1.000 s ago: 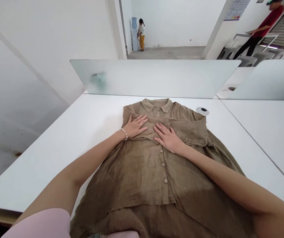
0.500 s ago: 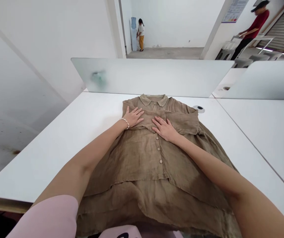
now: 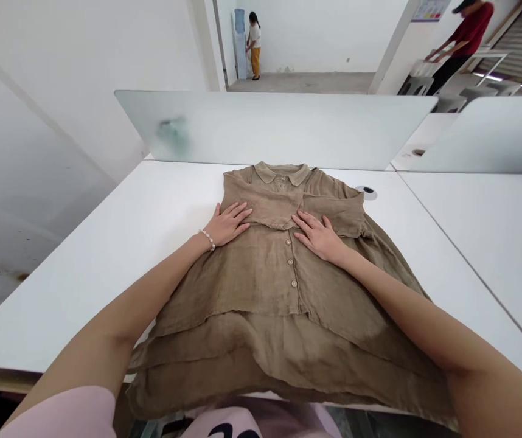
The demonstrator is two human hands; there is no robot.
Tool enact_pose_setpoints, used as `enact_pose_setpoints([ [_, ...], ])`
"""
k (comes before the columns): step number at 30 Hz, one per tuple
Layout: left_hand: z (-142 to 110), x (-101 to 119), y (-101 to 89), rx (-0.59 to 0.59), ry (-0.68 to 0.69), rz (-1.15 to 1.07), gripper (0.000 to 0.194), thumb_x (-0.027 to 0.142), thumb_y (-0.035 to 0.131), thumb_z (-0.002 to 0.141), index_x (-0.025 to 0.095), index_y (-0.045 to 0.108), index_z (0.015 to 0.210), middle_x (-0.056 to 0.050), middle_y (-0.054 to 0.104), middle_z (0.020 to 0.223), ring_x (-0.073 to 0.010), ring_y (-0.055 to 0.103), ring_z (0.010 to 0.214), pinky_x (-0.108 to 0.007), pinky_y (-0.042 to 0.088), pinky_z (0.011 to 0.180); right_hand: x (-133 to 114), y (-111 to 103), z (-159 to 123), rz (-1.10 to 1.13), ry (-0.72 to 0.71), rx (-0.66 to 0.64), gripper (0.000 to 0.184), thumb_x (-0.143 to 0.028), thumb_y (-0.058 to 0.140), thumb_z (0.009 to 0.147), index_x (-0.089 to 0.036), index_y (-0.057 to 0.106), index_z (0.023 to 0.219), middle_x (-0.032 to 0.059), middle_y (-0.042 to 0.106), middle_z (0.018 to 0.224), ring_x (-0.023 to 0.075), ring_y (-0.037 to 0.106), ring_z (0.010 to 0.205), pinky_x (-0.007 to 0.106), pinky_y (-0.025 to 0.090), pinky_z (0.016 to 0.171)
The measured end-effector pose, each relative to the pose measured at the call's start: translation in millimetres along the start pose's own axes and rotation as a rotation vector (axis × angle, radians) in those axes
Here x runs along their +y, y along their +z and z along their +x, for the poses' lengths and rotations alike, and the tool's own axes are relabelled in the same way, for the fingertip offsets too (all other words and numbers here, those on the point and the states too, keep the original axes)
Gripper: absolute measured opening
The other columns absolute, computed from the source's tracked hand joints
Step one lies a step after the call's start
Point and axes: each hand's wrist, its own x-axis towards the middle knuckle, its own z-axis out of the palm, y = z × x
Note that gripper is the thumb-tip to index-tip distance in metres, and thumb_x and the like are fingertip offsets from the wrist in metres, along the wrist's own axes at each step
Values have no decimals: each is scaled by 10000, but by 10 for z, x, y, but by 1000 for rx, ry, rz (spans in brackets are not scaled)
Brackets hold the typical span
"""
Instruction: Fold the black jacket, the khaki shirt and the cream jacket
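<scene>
The left hand lies palm down on the shirt, fingers spread, at the lower edge of a folded sleeve. The right hand is just as flat, to the right of the left one, its fingertips near the front opening above the top button. Both are unclenched and grip nothing. A bracelet circles the left wrist.

The brown shirt lies front up on the white bench, collar toward the frosted screen, sleeves folded across the chest, hem toward the wearer. A round grommet sits in the bench by the shirt's right shoulder area. Beyond the screen, one person stands at a water dispenser; another, in red, leans over what seems to be a small table.
</scene>
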Motion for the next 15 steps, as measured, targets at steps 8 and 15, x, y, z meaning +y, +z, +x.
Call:
enact_pose_setpoints([
  [8,364,-230,-358,-30,39,-194,469,480,263,1010,219,586,1229,-86,545,1375,-250,471,1314,-628,189,1187,367,-490,285,29,102,67,527,-482,339,1040,-174,471,1446,151,494,1417,289,477,1295,487,373,1086],
  [15,1132,-626,-399,164,-300,-299,375,337,495,908,155,575,1226,-140,514,1296,-272,472,1266,-384,384,1110,1332,-853,788,15,507,95,285,-298,580,922,-98,725,1065,149,705,1027,280,665,961,326,510,824],
])
